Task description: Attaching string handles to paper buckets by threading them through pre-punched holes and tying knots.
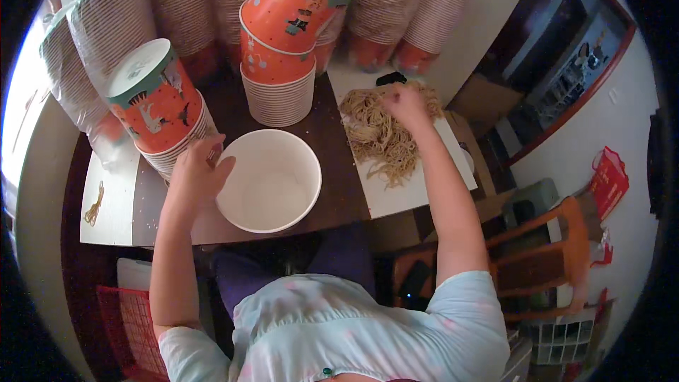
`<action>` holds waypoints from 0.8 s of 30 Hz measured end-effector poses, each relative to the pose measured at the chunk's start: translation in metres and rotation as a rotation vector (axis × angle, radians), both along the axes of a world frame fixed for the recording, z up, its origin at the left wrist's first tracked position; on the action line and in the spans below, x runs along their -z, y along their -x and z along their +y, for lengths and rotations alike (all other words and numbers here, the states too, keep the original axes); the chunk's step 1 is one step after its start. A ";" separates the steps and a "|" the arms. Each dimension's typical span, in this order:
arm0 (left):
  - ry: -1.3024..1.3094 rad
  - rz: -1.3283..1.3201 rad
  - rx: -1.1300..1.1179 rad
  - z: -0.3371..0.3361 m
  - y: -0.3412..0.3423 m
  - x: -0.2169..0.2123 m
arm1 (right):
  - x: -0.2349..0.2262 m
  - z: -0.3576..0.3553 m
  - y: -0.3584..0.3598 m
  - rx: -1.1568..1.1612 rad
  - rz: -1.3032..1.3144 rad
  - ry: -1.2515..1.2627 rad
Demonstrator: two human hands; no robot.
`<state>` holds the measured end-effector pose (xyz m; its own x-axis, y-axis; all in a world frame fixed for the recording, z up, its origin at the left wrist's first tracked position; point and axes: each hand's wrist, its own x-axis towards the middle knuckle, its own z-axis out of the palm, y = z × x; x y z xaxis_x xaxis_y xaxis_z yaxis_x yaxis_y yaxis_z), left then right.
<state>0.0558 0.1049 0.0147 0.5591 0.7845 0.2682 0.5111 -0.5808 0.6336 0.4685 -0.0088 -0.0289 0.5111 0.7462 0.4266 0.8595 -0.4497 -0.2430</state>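
Note:
A large paper bucket (pixel 269 182), white inside, stands mouth up near the front edge of the table. My left hand (pixel 198 172) is between its left rim and a stack of orange paper buckets (pixel 161 110); the thumb and fingers are apart, and nothing shows between them. Over at the right, a tangled pile of thin beige loops (pixel 382 134), like rubber bands, lies on a white board (pixel 385 201). At the upper part of this pile is my right hand (pixel 407 106), its fingers drawn together in a pinch; what they hold is too small to tell.
Another stack of orange buckets (pixel 283 49) rises behind the white-lined bucket. Tall plastic-wrapped bucket stacks (pixel 117 21) line the back of the table. A small beige bundle (pixel 94 205) lies at the far left. To my right stands a wooden chair (pixel 537 255); a red crate (pixel 127 325) is lower left.

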 end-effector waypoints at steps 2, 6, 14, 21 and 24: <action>0.000 -0.061 0.004 -0.009 0.000 -0.012 | 0.000 0.012 -0.005 -0.020 -0.235 0.023; -0.066 -0.198 0.041 -0.021 0.007 -0.021 | -0.010 0.021 -0.028 0.000 -0.021 -0.030; 0.039 -0.261 0.084 -0.037 0.016 -0.031 | -0.015 -0.005 -0.030 -0.141 -0.444 0.435; -0.042 -0.311 0.128 -0.025 0.014 -0.034 | -0.095 -0.002 -0.044 -0.315 -0.018 -0.303; -0.084 -0.344 0.192 -0.024 0.004 -0.043 | -0.138 -0.005 -0.051 -0.308 0.313 -0.506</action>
